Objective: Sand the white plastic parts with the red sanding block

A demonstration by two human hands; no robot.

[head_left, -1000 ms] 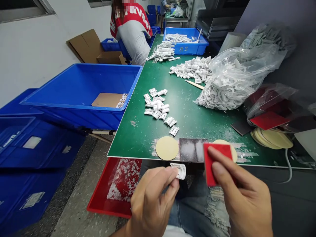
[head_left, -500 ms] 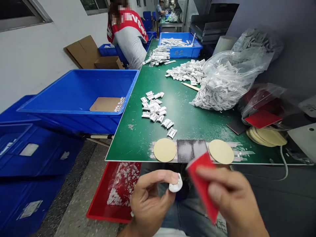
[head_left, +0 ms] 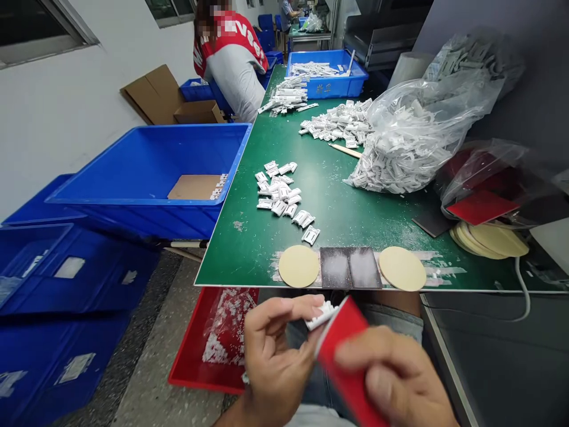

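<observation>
My left hand [head_left: 271, 362] pinches a small white plastic part [head_left: 320, 315] between thumb and fingers, just below the green table's front edge. My right hand [head_left: 395, 379] grips a red abrasive pad [head_left: 344, 350], whose upper corner touches the white part. Right above, on the table edge, lie two tan round discs [head_left: 298, 266] [head_left: 402, 268] with a dark sanding sheet [head_left: 350, 268] between them. A small pile of white parts [head_left: 282, 196] lies further up the table.
A green table [head_left: 342, 201] holds a clear bag of white parts [head_left: 413, 142], more discs and red pads at right [head_left: 484, 219], and a blue tray [head_left: 326, 74] at the far end. Blue bins [head_left: 146, 172] stand left, a red tray [head_left: 213, 344] below. Another person [head_left: 233, 59] sits at the far left.
My right hand has brought the red pad down and left from the table edge until it meets the white part. My left hand has turned the part and risen slightly.
</observation>
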